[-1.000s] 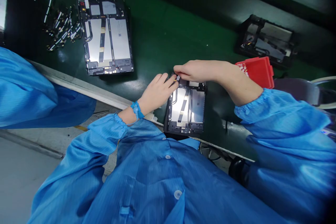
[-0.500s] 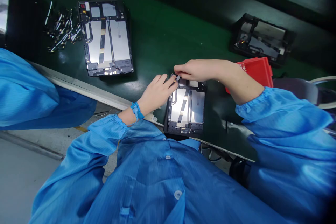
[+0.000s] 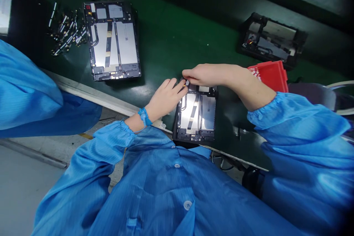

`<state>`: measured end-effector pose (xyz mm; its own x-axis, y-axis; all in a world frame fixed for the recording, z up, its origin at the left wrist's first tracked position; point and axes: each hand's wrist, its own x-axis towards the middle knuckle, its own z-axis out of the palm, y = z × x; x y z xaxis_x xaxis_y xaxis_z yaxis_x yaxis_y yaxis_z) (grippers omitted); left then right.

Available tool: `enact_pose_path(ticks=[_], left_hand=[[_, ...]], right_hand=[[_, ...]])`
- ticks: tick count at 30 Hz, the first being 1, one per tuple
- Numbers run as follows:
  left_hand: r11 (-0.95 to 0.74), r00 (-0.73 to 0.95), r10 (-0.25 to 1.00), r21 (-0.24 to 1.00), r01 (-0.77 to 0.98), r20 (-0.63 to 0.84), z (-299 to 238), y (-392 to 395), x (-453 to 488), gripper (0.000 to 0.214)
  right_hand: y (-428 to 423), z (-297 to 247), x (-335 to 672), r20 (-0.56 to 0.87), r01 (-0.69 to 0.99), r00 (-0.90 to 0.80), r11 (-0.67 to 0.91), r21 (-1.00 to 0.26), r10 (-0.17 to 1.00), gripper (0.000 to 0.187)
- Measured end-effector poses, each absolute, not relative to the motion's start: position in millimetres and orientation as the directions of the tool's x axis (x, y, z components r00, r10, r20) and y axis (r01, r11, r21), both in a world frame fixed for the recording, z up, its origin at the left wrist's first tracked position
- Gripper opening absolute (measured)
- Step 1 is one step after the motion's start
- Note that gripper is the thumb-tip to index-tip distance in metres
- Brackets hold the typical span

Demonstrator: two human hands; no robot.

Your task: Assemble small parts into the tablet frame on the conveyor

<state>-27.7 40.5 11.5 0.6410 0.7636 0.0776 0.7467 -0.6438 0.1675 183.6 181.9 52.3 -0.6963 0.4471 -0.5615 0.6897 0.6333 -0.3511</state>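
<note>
The right hand reaches in from the right side, its fingers drawn together, with thumb and forefinger pinching a small pale tab at the top-left corner of a tablet frame. The tab is too small to identify further. The left hand comes in from the other side, fingers slightly spread and curved, with its fingertips touching the same corner right beside the right hand. A blue wrist strap circles the left wrist, and both arms wear blue smock sleeves. The tablet frame lies flat on a dark green tabletop, close to the edge nearest the person, with its silver panels facing up. Farther up and to the left lies a second tablet frame, with a loose heap of small parts just beyond it. On the right, a red plastic bin sits just past the right forearm, and a dark, open device housing lies beyond the bin.
</note>
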Motion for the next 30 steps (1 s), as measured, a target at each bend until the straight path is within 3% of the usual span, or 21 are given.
enact_pose_path(ticks=[6,15,26,28,30], left_hand=[[-0.601,0.601,0.796,0.213,0.770,0.075,5,40,-22,0.060],[-0.579,0.579,0.813,0.186,0.794,0.064,5,34,-16,0.063],[-0.564,0.560,0.824,0.215,0.797,0.088,3,38,-17,0.062],[-0.537,0.532,0.841,0.260,0.803,0.094,1,39,-17,0.061],[-0.467,0.462,0.881,0.337,0.818,0.101,-3,33,-18,0.060]], right_hand=[[180,43,180,-0.568,0.713,-0.664,0.640,-0.286,0.487,0.028],[168,52,182,-0.510,0.716,-0.664,0.662,-0.224,0.546,0.024],[197,46,173,-0.592,0.778,-0.601,0.564,-0.277,0.538,0.020],[194,45,176,-0.557,0.805,-0.579,0.529,-0.270,0.596,0.024],[175,45,186,-0.393,0.835,-0.550,0.474,-0.279,0.737,0.031]])
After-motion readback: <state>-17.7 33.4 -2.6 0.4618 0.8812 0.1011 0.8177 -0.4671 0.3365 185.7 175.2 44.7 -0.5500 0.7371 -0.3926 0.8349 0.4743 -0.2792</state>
